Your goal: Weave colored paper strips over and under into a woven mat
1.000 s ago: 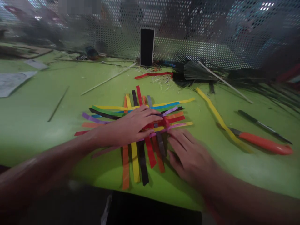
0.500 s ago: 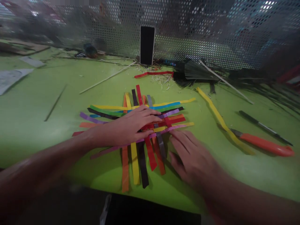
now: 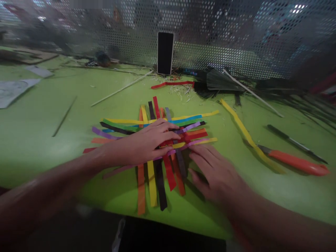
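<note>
Flat coloured strips are woven crosswise into a loose mat on a green table [image 3: 65,115]. Orange [image 3: 141,189], yellow [image 3: 151,185], black [image 3: 160,185] and red strips [image 3: 169,173] run toward me. Others, including a green strip [image 3: 115,125], lie across them. My left hand [image 3: 157,138] rests flat over the middle of the weave, fingers spread, hiding the crossings beneath. At the near right edge, the fingertips of my right hand [image 3: 211,168] touch a pink-purple strip [image 3: 195,142]. Its fingers are loosely bent with the thumb apart, and I see nothing gripped.
A knife with an orange handle [image 3: 296,161] lies at right, its blade partly under a yellow strip [image 3: 243,126]. Beyond it is a dark pen-like tool [image 3: 294,141]. A phone [image 3: 165,52] leans on the perforated metal screen [image 3: 223,52]. Thin sticks, a red strip [image 3: 173,83] and shavings lie behind.
Both hands stay in nearly the same places on the strips. The view has shifted very slightly; the weave looks almost unchanged.
</note>
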Tool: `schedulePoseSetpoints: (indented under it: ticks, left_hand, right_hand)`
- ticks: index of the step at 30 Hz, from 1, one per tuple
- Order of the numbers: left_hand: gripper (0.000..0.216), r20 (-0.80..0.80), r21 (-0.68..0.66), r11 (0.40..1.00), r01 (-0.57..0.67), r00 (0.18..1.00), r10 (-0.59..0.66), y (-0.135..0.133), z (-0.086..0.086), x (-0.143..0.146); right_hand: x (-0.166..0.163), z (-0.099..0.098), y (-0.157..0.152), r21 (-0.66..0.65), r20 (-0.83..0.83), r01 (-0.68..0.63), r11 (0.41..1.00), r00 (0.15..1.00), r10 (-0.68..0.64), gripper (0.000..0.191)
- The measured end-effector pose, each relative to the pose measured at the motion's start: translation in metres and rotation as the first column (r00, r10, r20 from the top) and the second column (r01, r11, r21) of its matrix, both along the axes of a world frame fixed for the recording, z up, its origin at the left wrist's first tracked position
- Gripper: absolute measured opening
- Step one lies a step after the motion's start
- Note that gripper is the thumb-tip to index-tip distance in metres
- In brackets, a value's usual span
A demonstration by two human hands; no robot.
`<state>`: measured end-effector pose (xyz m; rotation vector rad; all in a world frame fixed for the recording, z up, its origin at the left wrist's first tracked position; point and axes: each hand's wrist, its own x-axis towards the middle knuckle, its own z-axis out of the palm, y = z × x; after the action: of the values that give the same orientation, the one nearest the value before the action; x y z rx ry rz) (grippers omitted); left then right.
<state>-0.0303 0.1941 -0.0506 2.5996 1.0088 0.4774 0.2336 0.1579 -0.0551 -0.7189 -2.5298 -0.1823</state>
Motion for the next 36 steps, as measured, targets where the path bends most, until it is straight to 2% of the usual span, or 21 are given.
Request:
schedulePoseSetpoints:
  ticks: [6,10,13,17,21,28,31,36]
  left_hand:
    - [0.025,0.094,0.037,0.999,-0.011,0.996,0.007,0.006,0.017,0.003]
    - [0.022,0.032,0.12,0.99,-0.08,0.997,0.077,0.017,0.025,0.004]
    - [0.022,-0.031,0.123,0.981,-0.153,0.987,0.158,0.027,0.027,0.007]
    - [0.033,-0.107,0.043,0.971,-0.234,0.966,0.238,0.039,0.025,0.015]
    - [0.036,-0.143,0.01,0.972,-0.233,0.962,0.232,0.047,0.017,0.019]
    - [0.042,-0.06,-0.01,0.972,-0.234,0.971,0.233,0.048,0.003,0.012]
    - [0.039,-0.042,0.0,0.975,-0.224,0.974,0.224,0.047,0.002,0.011]
    - [0.038,-0.038,-0.009,0.975,-0.224,0.974,0.223,0.045,0.004,0.011]
  right_hand:
    - [-0.002,0.004,0.0,0.013,0.007,-0.012,1.0,1.0,0.012,0.024]
    - [-0.002,0.005,0.0,0.039,0.024,-0.016,0.999,1.0,0.016,0.024]
    - [0.002,0.002,0.001,-0.001,0.01,-0.02,1.0,1.0,0.02,0.025]
    - [0.009,-0.002,0.001,-0.073,-0.005,-0.014,0.997,1.0,0.014,0.024]
    - [0.012,-0.005,-0.002,-0.051,0.003,-0.019,0.999,1.0,0.019,0.025]
    - [0.011,-0.003,-0.003,-0.021,0.013,0.02,1.0,1.0,-0.019,0.019]
    - [0.011,-0.004,-0.004,-0.024,0.006,0.052,0.998,0.999,-0.052,0.017]
    - [0.01,-0.005,-0.002,-0.037,0.0,0.029,0.999,1.0,-0.029,0.014]
